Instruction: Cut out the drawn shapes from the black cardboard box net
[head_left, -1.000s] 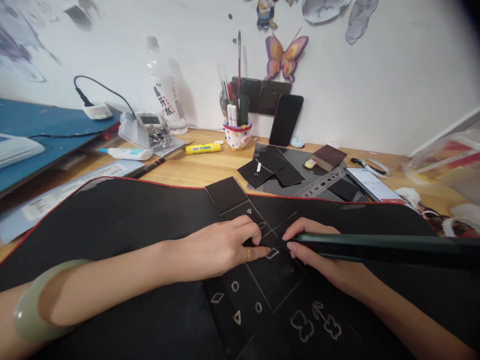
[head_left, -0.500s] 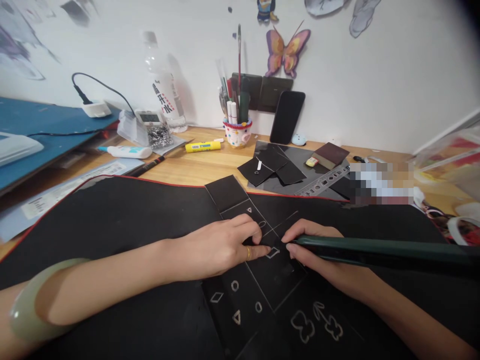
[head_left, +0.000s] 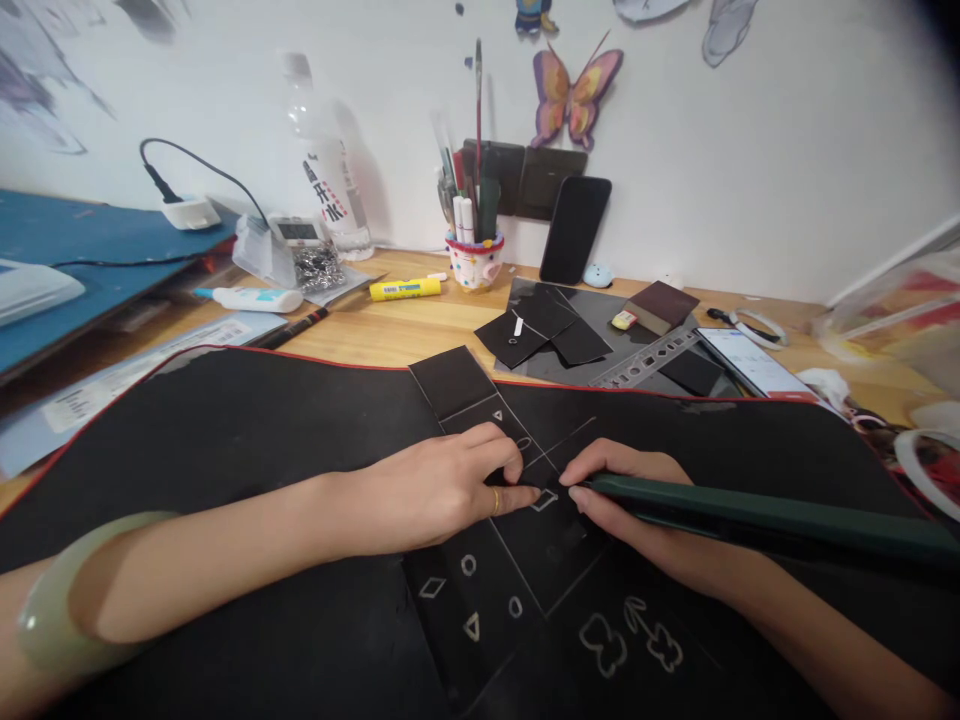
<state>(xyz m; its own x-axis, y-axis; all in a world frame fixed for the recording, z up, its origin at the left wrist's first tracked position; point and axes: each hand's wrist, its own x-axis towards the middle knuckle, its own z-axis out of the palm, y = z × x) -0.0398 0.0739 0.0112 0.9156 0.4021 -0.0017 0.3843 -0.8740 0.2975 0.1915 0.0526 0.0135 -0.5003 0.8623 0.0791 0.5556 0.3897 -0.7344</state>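
Note:
My left hand [head_left: 457, 487], wearing a gold ring, presses on a folded black card [head_left: 480, 620] with fingers partly bent and apart. One fingertip touches the card beside a drawn white diamond [head_left: 545, 500]. My right hand [head_left: 626, 490] is closed around a long dark green pen [head_left: 750, 508], its tip end hidden by the fingers near that diamond. Light outlines of circles, triangles and diamonds mark the card's left strip. Flower and butterfly-like outlines [head_left: 630, 640] show on the black surface at lower right.
A black mat [head_left: 225, 430] with a red edge covers the desk front. Behind it stand a pen cup [head_left: 475, 262], a yellow glue stick [head_left: 405, 289], a bottle [head_left: 330, 190] and a dark phone [head_left: 576, 232]. Black paper pieces [head_left: 514, 335] and a stencil ruler [head_left: 649, 358] lie back right.
The view has shifted slightly. The pen's back end sits a little lower in view. Both hands keep nearly the same place on the card. A lit phone at right now shows where pixels covered it.

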